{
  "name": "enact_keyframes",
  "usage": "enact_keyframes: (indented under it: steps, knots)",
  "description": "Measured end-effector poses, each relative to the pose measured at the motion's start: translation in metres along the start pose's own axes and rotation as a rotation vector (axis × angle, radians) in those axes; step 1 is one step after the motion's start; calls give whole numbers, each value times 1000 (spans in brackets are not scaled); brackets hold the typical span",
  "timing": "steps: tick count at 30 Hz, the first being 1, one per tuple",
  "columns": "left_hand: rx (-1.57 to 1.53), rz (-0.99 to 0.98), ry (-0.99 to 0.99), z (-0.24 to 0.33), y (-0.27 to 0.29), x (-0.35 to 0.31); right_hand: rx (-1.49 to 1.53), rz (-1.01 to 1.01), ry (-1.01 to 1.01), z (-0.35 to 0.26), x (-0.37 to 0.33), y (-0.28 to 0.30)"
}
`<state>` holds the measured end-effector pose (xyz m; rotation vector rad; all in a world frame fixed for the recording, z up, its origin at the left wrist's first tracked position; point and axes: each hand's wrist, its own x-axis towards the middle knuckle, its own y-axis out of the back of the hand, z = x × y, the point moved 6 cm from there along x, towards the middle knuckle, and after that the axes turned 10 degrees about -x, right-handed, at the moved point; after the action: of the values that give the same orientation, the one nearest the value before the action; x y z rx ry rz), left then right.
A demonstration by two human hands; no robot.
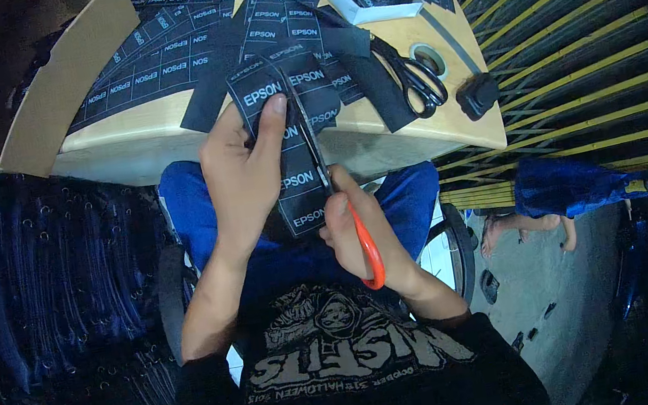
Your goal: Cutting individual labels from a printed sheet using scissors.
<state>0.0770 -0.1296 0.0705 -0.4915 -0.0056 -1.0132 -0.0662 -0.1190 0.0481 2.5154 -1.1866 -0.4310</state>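
Observation:
My left hand (241, 177) grips a black strip of printed labels (299, 206), thumb on top and fingers behind it. In my right hand (359, 222) are scissors with an orange handle (372, 261). Their blades point away from me and run along the strip's right side, between it and another black label piece (316, 90). That piece overlaps the front edge of the table. Both hands are above my lap, just in front of the tabletop. The fingers of my left hand are partly hidden behind the strip.
Large black label sheets (153, 69) cover much of the wooden table (455, 128). Black-handled scissors (413, 84), a small black object (478, 96) and a white box (375, 12) lie right. Cardboard (68, 86) stands left. Black straps with rings (58, 276) hang left. Someone's bare foot (496, 234) shows right.

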Motion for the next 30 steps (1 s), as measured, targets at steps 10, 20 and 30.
enact_keyframes:
  steps: [10, 20, 30]
  knots:
    - [24, 25, 48, -2, 2, -2, 3, 40, -8, 8, 2, -4]
    - [1, 15, 35, -1, 1, -3, -28, 29, 2, -8, 4, 1]
    - [20, 26, 47, 1, 3, -1, -111, 48, 41, -13, 8, 4]
